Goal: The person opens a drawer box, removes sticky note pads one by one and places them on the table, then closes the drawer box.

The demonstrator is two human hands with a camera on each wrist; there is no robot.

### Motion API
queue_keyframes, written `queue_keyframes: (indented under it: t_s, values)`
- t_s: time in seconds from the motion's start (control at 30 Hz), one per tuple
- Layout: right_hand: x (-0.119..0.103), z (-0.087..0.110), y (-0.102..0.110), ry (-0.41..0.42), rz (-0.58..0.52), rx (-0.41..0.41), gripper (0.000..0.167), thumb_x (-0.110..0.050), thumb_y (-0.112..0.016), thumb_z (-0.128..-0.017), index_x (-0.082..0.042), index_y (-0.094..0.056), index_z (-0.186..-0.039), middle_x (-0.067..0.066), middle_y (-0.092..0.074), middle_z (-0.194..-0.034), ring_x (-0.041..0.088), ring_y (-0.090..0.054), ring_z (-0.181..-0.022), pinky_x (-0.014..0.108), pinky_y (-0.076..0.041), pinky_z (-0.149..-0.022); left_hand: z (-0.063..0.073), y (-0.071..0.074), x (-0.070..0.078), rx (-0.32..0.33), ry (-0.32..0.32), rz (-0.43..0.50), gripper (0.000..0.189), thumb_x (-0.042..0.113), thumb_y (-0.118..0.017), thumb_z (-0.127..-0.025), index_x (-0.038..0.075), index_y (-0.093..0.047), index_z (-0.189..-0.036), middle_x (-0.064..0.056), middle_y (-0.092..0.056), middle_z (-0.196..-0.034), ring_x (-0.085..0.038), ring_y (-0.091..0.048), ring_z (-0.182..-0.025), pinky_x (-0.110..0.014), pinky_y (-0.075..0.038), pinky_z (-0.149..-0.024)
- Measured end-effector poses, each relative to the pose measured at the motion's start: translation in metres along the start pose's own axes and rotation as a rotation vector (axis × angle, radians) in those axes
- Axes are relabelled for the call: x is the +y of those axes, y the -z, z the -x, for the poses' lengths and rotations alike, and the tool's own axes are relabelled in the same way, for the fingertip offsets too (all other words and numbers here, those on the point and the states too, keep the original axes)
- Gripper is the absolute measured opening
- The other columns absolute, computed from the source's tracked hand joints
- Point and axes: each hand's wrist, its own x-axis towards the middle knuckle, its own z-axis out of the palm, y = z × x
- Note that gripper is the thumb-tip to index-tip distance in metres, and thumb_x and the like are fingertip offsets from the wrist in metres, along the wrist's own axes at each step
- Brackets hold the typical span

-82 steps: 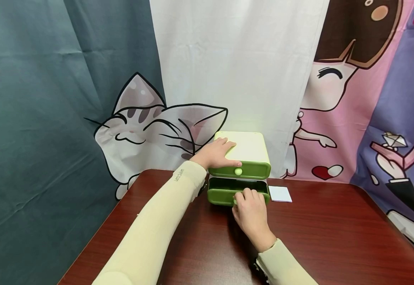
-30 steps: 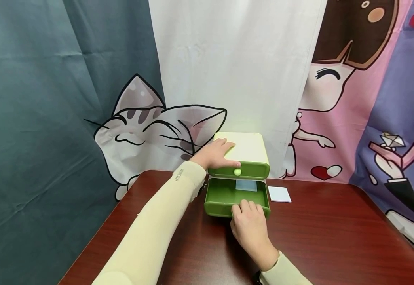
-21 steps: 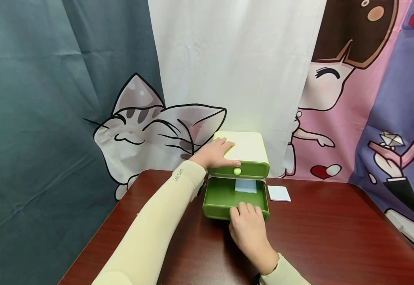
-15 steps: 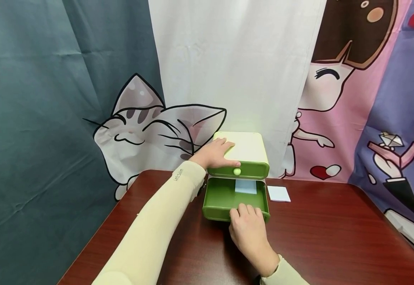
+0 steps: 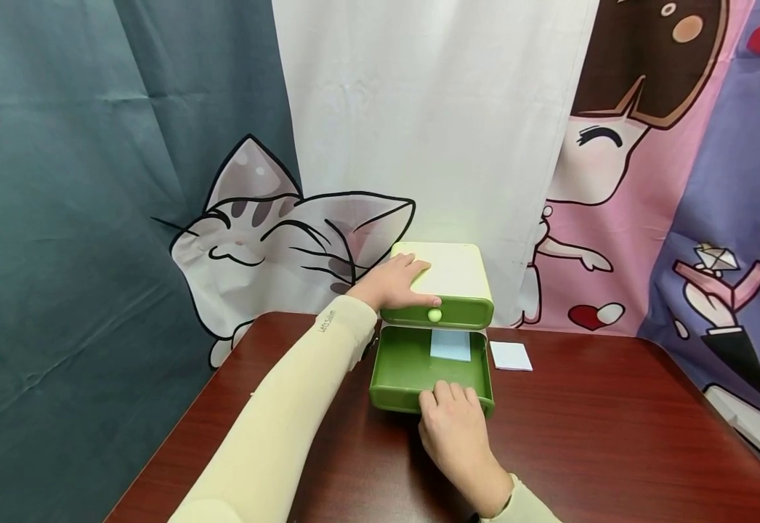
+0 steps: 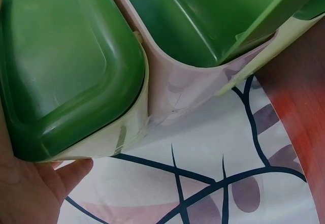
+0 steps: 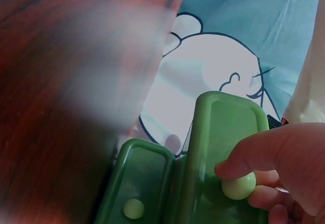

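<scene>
A small pale-green drawer box stands on the table, its top drawer closed. Spread over the box's left top edge, my left hand rests with straight fingers, thumb along the front. My right hand grips the round knob of the pulled-out middle drawer; in the right wrist view thumb and fingers pinch it. Inside that drawer, toward its back, lies a light blue square of paper. Below it, a bottom drawer with its own knob is closed, hidden in the head view.
A white square paper pad lies on the reddish-brown table, just right of the box. Behind the table hangs a cloth backdrop printed with cartoon figures, close to the box's back.
My right hand has drawn the middle drawer farther out toward me, and the blue paper inside has come into view. My left hand has stayed on the box.
</scene>
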Motion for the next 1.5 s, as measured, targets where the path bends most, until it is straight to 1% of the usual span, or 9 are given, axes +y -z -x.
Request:
queue_keyframes:
  t_s: [0.33, 0.67, 0.77, 0.9, 1.0, 1.1, 1.27, 1.37, 1.5]
  values:
    - [0.0, 0.001, 0.001, 0.0, 0.01, -0.027, 0.016, -0.005, -0.065, -0.062, -0.008, -0.05, -0.068, 0.006, -0.045, -0.067, 0.032, -0.05, -0.06, 0.04, -0.037, -0.055, 0.0, 0.0, 0.001, 0.001, 0.0, -0.006, 0.094, 0.082, -0.052, -0.083, 0.025, -0.037, -0.157, -0.008, -0.036, -0.159, -0.024, -0.031, -0.148, -0.04, -0.032, -0.117]
    - [-0.004, -0.006, 0.016, -0.04, 0.011, -0.184, 0.023, -0.017, -0.08, -0.07, -0.013, -0.057, -0.066, 0.001, -0.06, -0.067, 0.028, -0.054, -0.064, 0.039, -0.041, -0.062, 0.0, 0.0, -0.001, 0.009, 0.006, -0.005, 0.094, 0.082, -0.052, -0.083, 0.025, -0.037, -0.157, -0.009, -0.035, -0.16, -0.026, -0.031, -0.148, -0.042, -0.03, -0.118]
    - [-0.002, -0.011, 0.02, -0.039, -0.026, -0.189, 0.021, -0.024, -0.081, -0.074, -0.016, -0.062, -0.067, -0.003, -0.063, -0.066, 0.025, -0.055, -0.065, 0.038, -0.041, -0.062, 0.001, 0.0, -0.001, 0.005, 0.008, -0.008, 0.094, 0.082, -0.052, -0.083, 0.025, -0.037, -0.157, -0.009, -0.034, -0.16, -0.026, -0.03, -0.148, -0.042, -0.029, -0.119]
    - [0.01, -0.026, 0.026, -0.047, -0.145, -0.186, 0.013, -0.024, -0.081, -0.08, -0.019, -0.07, -0.075, -0.007, -0.065, -0.072, 0.02, -0.06, -0.07, 0.036, -0.049, -0.065, 0.0, 0.001, -0.002, -0.002, -0.001, -0.002, 0.094, 0.081, -0.052, -0.084, 0.025, -0.037, -0.157, -0.009, -0.034, -0.16, -0.026, -0.03, -0.149, -0.042, -0.029, -0.119]
    - [0.027, -0.042, 0.031, -0.08, -0.219, -0.272, 0.009, -0.02, -0.082, -0.081, -0.018, -0.073, -0.083, -0.007, -0.069, -0.08, 0.019, -0.064, -0.078, 0.036, -0.054, -0.07, 0.001, 0.001, -0.002, -0.004, -0.008, 0.013, 0.094, 0.081, -0.053, -0.084, 0.024, -0.037, -0.157, -0.009, -0.034, -0.16, -0.026, -0.03, -0.148, -0.042, -0.03, -0.118]
    - [0.047, -0.059, 0.029, -0.097, -0.246, -0.44, 0.009, -0.017, -0.081, -0.083, -0.018, -0.076, -0.09, -0.006, -0.072, -0.085, 0.02, -0.068, -0.082, 0.038, -0.056, -0.071, 0.002, 0.001, -0.001, -0.01, -0.004, 0.024, 0.094, 0.081, -0.053, -0.084, 0.024, -0.036, -0.157, -0.009, -0.034, -0.16, -0.025, -0.029, -0.149, -0.043, -0.03, -0.118]
    - [0.083, -0.074, 0.011, -0.018, -0.274, -0.7, 0.014, -0.012, -0.08, -0.084, -0.01, -0.077, -0.098, 0.001, -0.075, -0.089, 0.02, -0.069, -0.079, 0.039, -0.056, -0.07, 0.002, 0.001, -0.001, -0.015, 0.005, 0.03, 0.093, 0.081, -0.053, -0.084, 0.026, -0.036, -0.158, -0.009, -0.032, -0.161, -0.025, -0.028, -0.149, -0.043, -0.029, -0.119]
    - [0.1, -0.074, -0.003, 0.051, -0.274, -0.786, 0.013, -0.01, -0.079, -0.084, -0.005, -0.075, -0.094, 0.0, -0.07, -0.081, 0.015, -0.062, -0.071, 0.035, -0.052, -0.066, 0.002, 0.001, -0.001, -0.016, 0.007, 0.03, 0.093, 0.081, -0.053, -0.084, 0.026, -0.036, -0.158, -0.009, -0.032, -0.161, -0.025, -0.028, -0.15, -0.043, -0.029, -0.119]
    - [0.112, -0.073, -0.019, 0.102, -0.245, -0.819, 0.012, -0.011, -0.08, -0.085, -0.006, -0.07, -0.088, -0.003, -0.061, -0.072, 0.013, -0.054, -0.066, 0.033, -0.049, -0.063, 0.001, 0.002, -0.001, -0.017, 0.003, 0.023, 0.094, 0.082, -0.052, -0.084, 0.026, -0.036, -0.158, -0.009, -0.033, -0.161, -0.025, -0.028, -0.149, -0.043, -0.028, -0.119]
